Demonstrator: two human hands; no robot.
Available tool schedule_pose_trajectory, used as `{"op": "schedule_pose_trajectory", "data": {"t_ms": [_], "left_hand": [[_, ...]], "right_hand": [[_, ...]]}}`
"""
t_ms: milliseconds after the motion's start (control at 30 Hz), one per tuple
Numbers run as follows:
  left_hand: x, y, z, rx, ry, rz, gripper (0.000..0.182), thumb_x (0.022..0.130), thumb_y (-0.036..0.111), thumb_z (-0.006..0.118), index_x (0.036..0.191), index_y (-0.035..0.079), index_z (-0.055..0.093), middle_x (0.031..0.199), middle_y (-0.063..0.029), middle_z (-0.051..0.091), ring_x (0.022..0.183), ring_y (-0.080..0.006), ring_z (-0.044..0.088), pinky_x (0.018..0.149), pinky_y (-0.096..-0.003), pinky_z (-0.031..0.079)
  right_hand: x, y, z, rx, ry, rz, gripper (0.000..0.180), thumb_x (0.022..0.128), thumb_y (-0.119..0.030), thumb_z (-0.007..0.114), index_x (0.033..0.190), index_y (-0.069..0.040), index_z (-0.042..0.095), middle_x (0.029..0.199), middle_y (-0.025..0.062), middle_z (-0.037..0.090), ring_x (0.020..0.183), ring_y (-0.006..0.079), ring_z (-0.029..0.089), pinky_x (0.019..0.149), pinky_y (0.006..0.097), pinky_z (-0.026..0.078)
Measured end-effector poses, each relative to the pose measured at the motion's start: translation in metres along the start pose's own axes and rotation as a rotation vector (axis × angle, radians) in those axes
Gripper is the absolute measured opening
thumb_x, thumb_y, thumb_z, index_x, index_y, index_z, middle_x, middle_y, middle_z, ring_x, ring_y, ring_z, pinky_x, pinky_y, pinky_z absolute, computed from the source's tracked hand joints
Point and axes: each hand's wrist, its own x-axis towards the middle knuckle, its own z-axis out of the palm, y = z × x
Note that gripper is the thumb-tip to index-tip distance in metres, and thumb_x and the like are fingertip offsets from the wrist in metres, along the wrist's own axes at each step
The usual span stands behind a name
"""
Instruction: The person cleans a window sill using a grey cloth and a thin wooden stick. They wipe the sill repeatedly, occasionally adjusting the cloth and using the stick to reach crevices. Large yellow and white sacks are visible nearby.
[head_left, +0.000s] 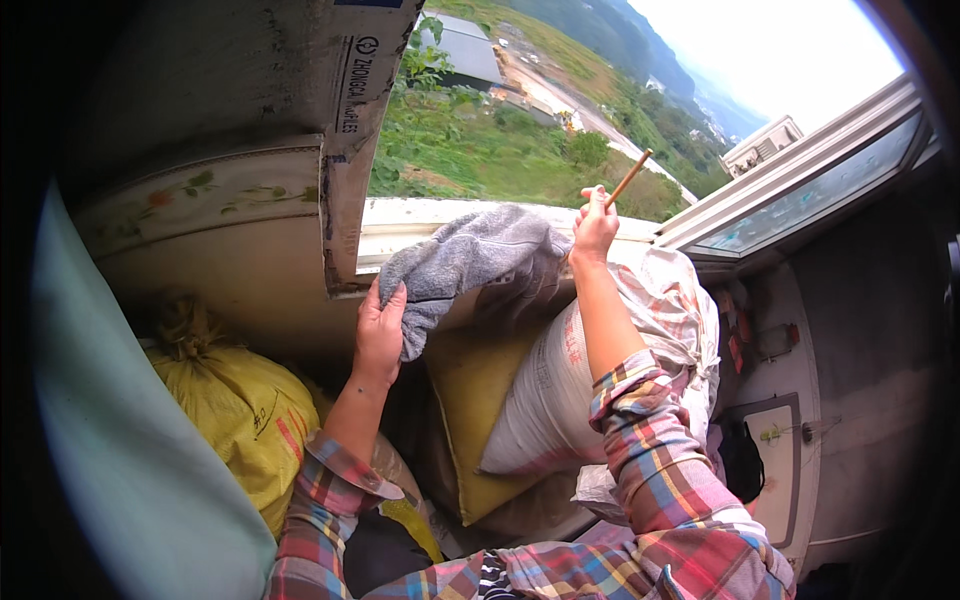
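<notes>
Grey fleecy cloth, perhaps a garment, hangs between my hands in front of the open window. My left hand grips its lower left end, thumb on top. My right hand is closed around a thin brown stick, which points up and to the right past the window sill. The cloth's right end reaches my right wrist; whether the stick passes into the cloth is hidden.
Below the sill lean a white woven sack and a yellow sack. A tied yellow sack stands at the left, beside pale green fabric. The opened window sash juts out at the right.
</notes>
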Motion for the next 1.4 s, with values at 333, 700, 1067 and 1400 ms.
{"op": "schedule_pose_trajectory", "data": {"t_ms": [333,700,1067,1400], "left_hand": [[-0.006,0.003,0.003,0.572,-0.062,0.162,0.039,0.091,0.013,0.055,0.126,-0.002,0.047,0.115,-0.0127,0.059,0.103,-0.0177,0.056,0.089,-0.0287,0.042],[-0.005,0.009,0.009,1.727,0.000,0.731,0.055,0.073,-0.001,0.056,0.127,-0.001,0.047,0.139,-0.0103,0.040,0.132,-0.0237,0.034,0.107,-0.0471,0.024],[0.014,-0.007,0.004,1.809,0.067,0.722,0.053,0.076,0.008,0.056,0.128,-0.001,0.046,0.142,-0.0113,0.036,0.134,-0.0237,0.030,0.109,-0.0528,0.012],[0.002,0.007,0.012,1.151,-0.130,0.978,0.051,0.071,0.011,0.066,0.118,0.005,0.047,0.135,-0.0179,0.040,0.125,-0.0322,0.038,0.101,-0.0511,0.025]], "right_hand": [[-0.011,0.029,0.021,-0.167,-0.183,-0.339,0.051,0.092,-0.042,0.049,0.059,-0.003,0.052,0.049,0.0043,0.048,0.044,0.0169,0.043,0.044,0.0298,0.032],[-0.021,0.035,0.063,-0.536,-0.351,-0.483,0.043,0.089,-0.034,0.056,0.064,0.001,0.056,0.049,0.0028,0.044,0.048,0.0108,0.041,0.048,0.0315,0.034],[-0.099,-0.008,0.130,0.633,-0.592,0.163,0.049,0.093,-0.040,0.050,0.056,-0.013,0.036,0.048,-0.0052,0.027,0.042,0.0067,0.022,0.042,0.0258,0.019],[-0.131,0.012,0.104,1.383,-0.540,0.707,0.051,0.095,-0.047,0.041,0.055,-0.017,0.026,0.046,-0.0060,0.015,0.041,0.0102,0.013,0.039,0.0263,0.014]]}}
